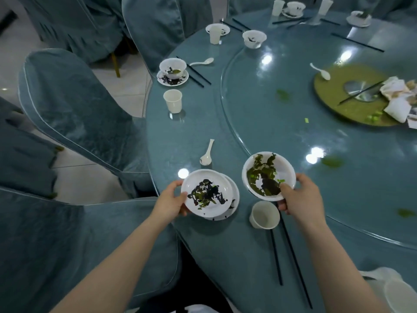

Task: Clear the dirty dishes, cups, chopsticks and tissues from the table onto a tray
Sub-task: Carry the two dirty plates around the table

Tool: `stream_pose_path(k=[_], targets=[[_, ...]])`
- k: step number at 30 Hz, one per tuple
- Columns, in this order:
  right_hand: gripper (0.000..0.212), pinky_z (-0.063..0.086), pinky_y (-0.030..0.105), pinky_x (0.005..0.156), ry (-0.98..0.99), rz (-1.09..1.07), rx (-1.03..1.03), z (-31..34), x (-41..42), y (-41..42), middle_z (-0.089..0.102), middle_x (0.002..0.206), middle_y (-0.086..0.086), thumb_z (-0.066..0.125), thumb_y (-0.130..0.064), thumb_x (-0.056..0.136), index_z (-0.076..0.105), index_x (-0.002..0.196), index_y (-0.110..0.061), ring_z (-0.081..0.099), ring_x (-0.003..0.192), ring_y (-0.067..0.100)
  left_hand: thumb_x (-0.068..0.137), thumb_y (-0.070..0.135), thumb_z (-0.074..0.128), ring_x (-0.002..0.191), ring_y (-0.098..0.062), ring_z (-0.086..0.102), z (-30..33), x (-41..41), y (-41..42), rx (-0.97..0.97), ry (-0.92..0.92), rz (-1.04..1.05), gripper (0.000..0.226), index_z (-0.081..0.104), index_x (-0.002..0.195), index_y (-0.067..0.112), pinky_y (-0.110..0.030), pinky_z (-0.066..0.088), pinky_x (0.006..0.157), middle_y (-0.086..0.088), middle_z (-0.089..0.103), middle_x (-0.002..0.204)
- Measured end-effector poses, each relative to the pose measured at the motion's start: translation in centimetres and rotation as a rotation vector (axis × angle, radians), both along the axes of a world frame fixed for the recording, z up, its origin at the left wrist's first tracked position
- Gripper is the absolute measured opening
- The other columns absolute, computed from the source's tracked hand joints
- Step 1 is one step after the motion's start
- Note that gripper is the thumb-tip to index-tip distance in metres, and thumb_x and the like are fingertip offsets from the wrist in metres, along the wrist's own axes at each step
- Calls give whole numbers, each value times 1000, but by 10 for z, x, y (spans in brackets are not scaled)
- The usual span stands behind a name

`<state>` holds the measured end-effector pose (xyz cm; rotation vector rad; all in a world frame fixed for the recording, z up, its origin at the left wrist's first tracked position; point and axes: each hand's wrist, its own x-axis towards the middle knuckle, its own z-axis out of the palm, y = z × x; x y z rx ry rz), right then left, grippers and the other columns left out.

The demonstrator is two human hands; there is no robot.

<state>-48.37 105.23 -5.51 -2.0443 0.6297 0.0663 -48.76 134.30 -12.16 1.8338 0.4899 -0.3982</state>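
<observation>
My left hand (172, 199) grips the left rim of a white plate (206, 192) smeared with dark and green sauce; a second dirty plate (233, 201) lies partly under it. My right hand (297, 197) holds a dirty white bowl (268, 175) tilted above the table, thumb on its inner rim. Below the bowl stands a white paper cup (264, 215), with black chopsticks (291, 256) beside it. A white spoon (207, 153) lies beyond the plates.
The round blue table (225, 123) carries a glass turntable (304, 123) with crumpled tissues (399, 96) on it. Further place settings hold a bowl on a saucer (172, 71), cups (172, 100) and chopsticks (194, 71). Covered chairs (74, 114) crowd the left.
</observation>
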Motion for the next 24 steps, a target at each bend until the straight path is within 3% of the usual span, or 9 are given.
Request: stream_pose_path(k=[6, 9, 12, 16, 20, 24], targets=[[19, 43, 25, 47, 5, 57, 0, -10, 1, -17, 64, 47, -2, 55, -20, 88, 52, 106, -27, 58, 37, 10, 95, 23, 51, 44, -13, 64, -21, 6, -16, 265, 97, -152, 32, 39, 123, 32, -19, 43, 38, -1, 69, 60], [18, 44, 25, 47, 19, 83, 6, -12, 4, -21, 63, 48, -5, 56, -22, 88, 53, 105, -28, 58, 37, 10, 93, 27, 54, 47, -15, 66, -24, 14, -22, 336, 141, -232, 28, 36, 114, 32, -22, 46, 41, -1, 69, 56], [19, 48, 29, 53, 23, 95, 30, -12, 6, -20, 62, 46, -3, 57, -22, 88, 51, 105, -29, 58, 37, 10, 93, 19, 53, 43, -12, 63, -22, 20, -33, 318, 174, -249, 19, 40, 107, 21, -22, 45, 39, -3, 68, 60], [16, 43, 26, 45, 15, 131, 81, -6, 4, -12, 62, 49, -2, 57, -21, 90, 52, 103, -29, 54, 36, 7, 91, 10, 46, 38, -10, 58, -13, 14, -34, 209, 217, -134, 14, 43, 104, 13, -21, 42, 38, -4, 65, 57], [12, 47, 30, 48, -20, 182, 138, 5, 3, 11, 64, 57, 0, 55, -21, 91, 56, 100, -29, 51, 39, 7, 90, 10, 42, 33, -14, 53, 7, -6, 0, 171, 107, 78, 12, 43, 101, 14, -23, 41, 35, -3, 59, 41], [12, 39, 22, 37, -23, 260, 207, 14, 3, 56, 62, 55, -1, 52, -20, 93, 60, 97, -27, 49, 38, 6, 88, 6, 37, 31, -14, 50, 37, -37, 57, 150, -29, 310, 19, 44, 104, 16, -22, 40, 34, -4, 58, 40]])
